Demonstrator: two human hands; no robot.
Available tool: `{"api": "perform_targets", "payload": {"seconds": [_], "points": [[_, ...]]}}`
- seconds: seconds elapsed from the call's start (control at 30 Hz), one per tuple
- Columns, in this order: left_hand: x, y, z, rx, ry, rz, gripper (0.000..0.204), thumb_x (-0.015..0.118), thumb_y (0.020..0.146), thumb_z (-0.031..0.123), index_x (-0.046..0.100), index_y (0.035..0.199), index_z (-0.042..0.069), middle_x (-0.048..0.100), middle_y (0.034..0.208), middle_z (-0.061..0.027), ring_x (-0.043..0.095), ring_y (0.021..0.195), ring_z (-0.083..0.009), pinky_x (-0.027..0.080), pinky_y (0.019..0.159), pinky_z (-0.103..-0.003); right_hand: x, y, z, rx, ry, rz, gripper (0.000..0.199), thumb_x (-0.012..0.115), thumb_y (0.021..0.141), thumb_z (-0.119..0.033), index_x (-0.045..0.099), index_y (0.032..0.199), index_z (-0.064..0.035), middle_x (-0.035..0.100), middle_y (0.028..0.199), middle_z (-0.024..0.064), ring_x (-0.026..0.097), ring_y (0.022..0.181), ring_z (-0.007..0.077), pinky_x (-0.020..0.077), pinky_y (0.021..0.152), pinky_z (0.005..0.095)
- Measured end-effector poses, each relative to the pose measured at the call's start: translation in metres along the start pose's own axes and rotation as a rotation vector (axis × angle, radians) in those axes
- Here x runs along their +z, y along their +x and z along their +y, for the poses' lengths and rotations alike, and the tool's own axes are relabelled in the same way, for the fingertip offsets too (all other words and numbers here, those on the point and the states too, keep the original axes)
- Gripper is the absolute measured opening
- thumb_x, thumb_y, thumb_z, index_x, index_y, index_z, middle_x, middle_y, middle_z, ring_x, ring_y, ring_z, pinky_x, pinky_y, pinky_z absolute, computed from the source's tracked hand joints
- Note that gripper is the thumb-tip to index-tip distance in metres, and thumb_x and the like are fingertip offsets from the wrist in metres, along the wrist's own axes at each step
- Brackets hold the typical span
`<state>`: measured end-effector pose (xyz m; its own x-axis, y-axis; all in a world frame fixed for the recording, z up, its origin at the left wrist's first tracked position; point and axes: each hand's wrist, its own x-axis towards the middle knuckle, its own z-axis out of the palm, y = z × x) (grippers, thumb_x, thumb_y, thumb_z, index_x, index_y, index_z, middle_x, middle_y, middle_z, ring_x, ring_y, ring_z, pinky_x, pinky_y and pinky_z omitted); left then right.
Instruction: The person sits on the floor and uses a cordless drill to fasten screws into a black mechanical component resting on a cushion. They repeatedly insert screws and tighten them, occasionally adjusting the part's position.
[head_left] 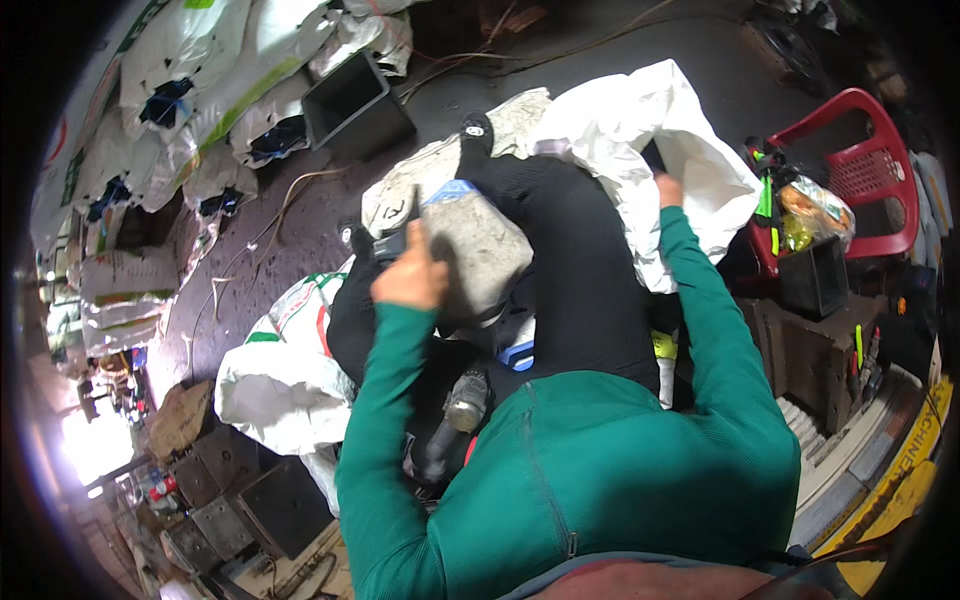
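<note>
My left hand (412,278) is closed round a slim dark piece (415,204) that points away from me; its exact kind is unclear. Just right of it, a grey-white stained cloth pad (478,250) with a blue patch lies over my lap. At the right, my right hand (668,190) reaches into the mouth of a white woven sack (610,120). A dark flat piece (653,156) shows at its fingertips, seemingly gripped, though the sack partly hides the fingers.
A second white sack (285,390) stands by my left leg. Filled white bags (190,60) and a dark bin (358,105) are at the far left. On the right are a red plastic chair (880,165) and a black container (815,277). Cables (285,205) cross the floor.
</note>
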<state>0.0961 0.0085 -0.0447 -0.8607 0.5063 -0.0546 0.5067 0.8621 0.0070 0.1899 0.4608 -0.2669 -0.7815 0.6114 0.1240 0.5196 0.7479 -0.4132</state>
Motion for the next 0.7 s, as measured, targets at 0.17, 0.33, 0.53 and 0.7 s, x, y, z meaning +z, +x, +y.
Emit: {"api": "perform_targets", "payload": {"seconds": [0.17, 0.33, 0.53, 0.7], "points": [[0.1, 0.04, 0.083, 0.081, 0.101, -0.387, 0.064, 0.045, 0.085, 0.015, 0.027, 0.141, -0.008, 0.07, 0.08, -0.0162, 0.069, 0.066, -0.0274, 0.051, 0.057, -0.048, -0.156, -0.001, -0.03, -0.03, 0.331, 0.033, 0.031, 0.069, 0.082, -0.03, 0.068, 0.091, 0.0002, 0.069, 0.08, 0.0104, 0.067, 0.071, 0.0224, 0.0514, 0.069, 0.0348], [0.124, 0.036, 0.088, -0.04, -0.181, -0.388, 0.077, 0.055, 0.085, 0.04, 0.027, 0.142, -0.002, 0.068, 0.086, -0.0208, 0.068, 0.079, -0.0336, 0.053, 0.07, -0.046, -0.218, -0.019, -0.124, 0.004, 1.317, -0.112, 0.022, 0.068, 0.086, -0.021, 0.065, 0.097, -0.0018, 0.066, 0.08, 0.0018, 0.058, 0.065, 0.0046, 0.0425, 0.054, 0.017], [0.051, -0.054, 0.02, 0.076, -0.408, -0.404, 0.061, 0.062, 0.081, 0.05, 0.056, 0.124, 0.007, 0.067, 0.081, -0.0209, 0.066, 0.078, -0.0374, 0.051, 0.073, -0.045, -0.063, -0.064, -0.275, 0.083, 1.108, -0.755, 0.033, 0.07, 0.083, -0.037, 0.069, 0.092, -0.0053, 0.061, 0.071, -0.002, 0.048, 0.055, 0.0053, 0.0361, 0.046, 0.0215], [0.002, -0.155, -0.056, -0.452, -0.849, -0.229, 0.051, 0.068, 0.084, 0.026, 0.054, 0.126, 0.0, 0.054, 0.059, -0.0051, 0.05, 0.054, -0.0091, 0.045, 0.057, -0.026, 0.033, -0.079, -0.308, 0.293, 0.927, -0.991, 0.037, 0.071, 0.081, -0.037, 0.069, 0.09, -0.0011, 0.062, 0.068, 0.0024, 0.052, 0.054, 0.0093, 0.0413, 0.05, 0.0256]]}}
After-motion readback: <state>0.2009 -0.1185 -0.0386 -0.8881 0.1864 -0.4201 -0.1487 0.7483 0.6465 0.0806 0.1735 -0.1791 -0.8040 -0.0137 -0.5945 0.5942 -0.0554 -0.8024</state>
